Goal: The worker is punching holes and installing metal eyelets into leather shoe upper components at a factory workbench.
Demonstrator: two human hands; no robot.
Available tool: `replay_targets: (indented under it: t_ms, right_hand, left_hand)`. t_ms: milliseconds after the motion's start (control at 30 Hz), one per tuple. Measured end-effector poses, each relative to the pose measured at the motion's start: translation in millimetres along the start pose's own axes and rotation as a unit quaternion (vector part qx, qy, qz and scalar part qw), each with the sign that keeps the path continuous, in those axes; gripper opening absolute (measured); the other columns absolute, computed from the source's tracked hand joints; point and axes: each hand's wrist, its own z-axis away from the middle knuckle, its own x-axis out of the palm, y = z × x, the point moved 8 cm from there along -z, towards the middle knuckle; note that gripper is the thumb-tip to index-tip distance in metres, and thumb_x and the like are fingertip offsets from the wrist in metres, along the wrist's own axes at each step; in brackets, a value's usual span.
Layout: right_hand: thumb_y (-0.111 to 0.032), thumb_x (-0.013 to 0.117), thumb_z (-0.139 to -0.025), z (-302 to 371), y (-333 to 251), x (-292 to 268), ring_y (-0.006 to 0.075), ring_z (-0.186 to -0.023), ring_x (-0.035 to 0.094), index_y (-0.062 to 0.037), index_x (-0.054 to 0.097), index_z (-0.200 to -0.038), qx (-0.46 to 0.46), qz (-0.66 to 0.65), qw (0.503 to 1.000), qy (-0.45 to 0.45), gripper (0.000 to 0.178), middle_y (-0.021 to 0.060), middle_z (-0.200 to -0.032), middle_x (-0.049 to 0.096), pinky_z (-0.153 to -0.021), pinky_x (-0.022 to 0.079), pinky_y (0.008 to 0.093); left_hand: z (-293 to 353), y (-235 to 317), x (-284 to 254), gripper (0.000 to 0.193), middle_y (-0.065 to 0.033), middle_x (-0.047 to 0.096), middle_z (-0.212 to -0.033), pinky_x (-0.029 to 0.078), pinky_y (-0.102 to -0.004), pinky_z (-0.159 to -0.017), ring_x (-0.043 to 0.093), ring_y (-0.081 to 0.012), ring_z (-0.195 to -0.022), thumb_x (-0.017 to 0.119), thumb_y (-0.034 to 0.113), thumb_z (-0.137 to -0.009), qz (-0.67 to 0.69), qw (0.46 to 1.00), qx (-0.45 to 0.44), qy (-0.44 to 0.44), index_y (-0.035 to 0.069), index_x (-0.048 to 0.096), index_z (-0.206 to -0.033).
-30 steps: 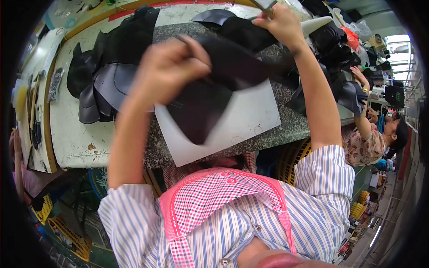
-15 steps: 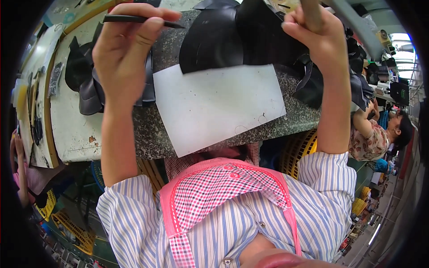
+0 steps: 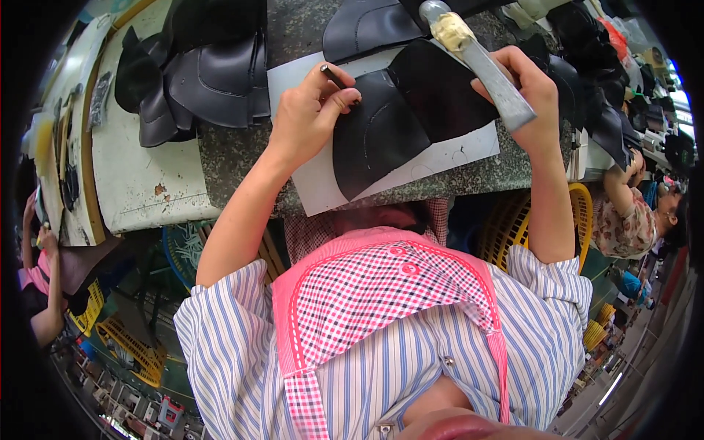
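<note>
1. The left hand (image 3: pixel 304 121) pinches a slim dark rod (image 3: pixel 334 75) between thumb and fingers, over the left edge of a stitched black panel (image 3: pixel 385 139).
2. The right hand (image 3: pixel 535 95) grasps a metal hammer (image 3: pixel 491 77) bound with yellowish wrapping (image 3: pixel 452 33); the grip seems partly hidden behind the metal.
3. The stitched black panel lies on a white board (image 3: pixel 447 155) atop a speckled slab (image 3: pixel 231 154).
4. More black pieces (image 3: pixel 220 81) lie piled to the left.
</note>
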Motion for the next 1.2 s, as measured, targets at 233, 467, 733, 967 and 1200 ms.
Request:
replay_targets:
  t_ms: [233, 467, 733, 967, 1200]
  right_hand:
    - [-0.007, 0.065, -0.072, 21, -21, -14, 0.0081, -0.064, 0.054, 0.0031, 0.059, -0.091, 0.009, -0.169, 0.983, 0.071, 0.022, 0.0018, -0.076, 0.06, -0.057, 0.042, 0.0198]
    - [-0.013, 0.06, -0.079, 13, -82, -55, 0.0048, -0.049, 0.043, -0.0001, 0.056, -0.08, -0.228, -0.347, 0.899, 0.139, 0.014, 0.0011, -0.064, 0.054, -0.045, 0.032, 0.0172]
    - [-0.01, 0.059, -0.076, -4, -66, -13, 0.0081, -0.053, 0.037, -0.0014, 0.051, -0.081, -0.102, -0.099, 0.99, -0.02, 0.012, 0.0036, -0.057, 0.043, -0.048, 0.033, 0.0224]
    - [-0.012, 0.059, -0.077, -6, -95, -11, 0.0095, -0.051, 0.042, -0.0023, 0.053, -0.083, -0.205, -0.089, 0.975, 0.013, 0.013, 0.0046, -0.056, 0.043, -0.047, 0.033, 0.0247]
    - [-0.017, 0.063, -0.074, -53, -46, -32, 0.0099, -0.059, 0.049, -0.0004, 0.054, -0.082, -0.087, -0.025, 0.99, 0.105, 0.021, 0.0004, -0.065, 0.052, -0.055, 0.039, 0.0233]
  left_hand:
    - [-2, -6, -4, 0.006, -0.0074, 0.061, -0.068, 0.045, -0.0247, -0.057, 0.059, -0.0131, -0.061, 0.053, 0.006, -0.08, -0.014, 0.999, -0.04, -0.003, 0.002, 0.049, -0.083]
    - [-4, 7, 8, 0.007, -0.0076, 0.062, -0.076, 0.046, -0.0243, -0.06, 0.059, -0.0132, -0.066, 0.05, 0.001, -0.08, -0.067, 0.995, 0.025, -0.075, 0.003, 0.049, -0.086]
    - [-8, -8, -3, 0.007, -0.0101, 0.06, -0.071, 0.045, -0.0288, -0.06, 0.06, -0.0192, -0.066, 0.049, 0.006, -0.08, 0.023, 0.997, -0.065, -0.04, 0.0, 0.047, -0.083]
    - [-1, 17, 11, 0.008, -0.0141, 0.058, -0.072, 0.045, -0.0309, -0.058, 0.059, -0.0253, -0.066, 0.05, 0.004, -0.079, -0.161, 0.976, 0.105, -0.098, 0.003, 0.044, -0.085]
    - [-13, -15, 0, 0.014, -0.0151, 0.059, -0.083, 0.045, -0.0349, -0.067, 0.058, -0.0294, -0.077, 0.057, 0.01, -0.074, 0.108, 0.985, -0.131, -0.014, 0.005, 0.049, -0.084]
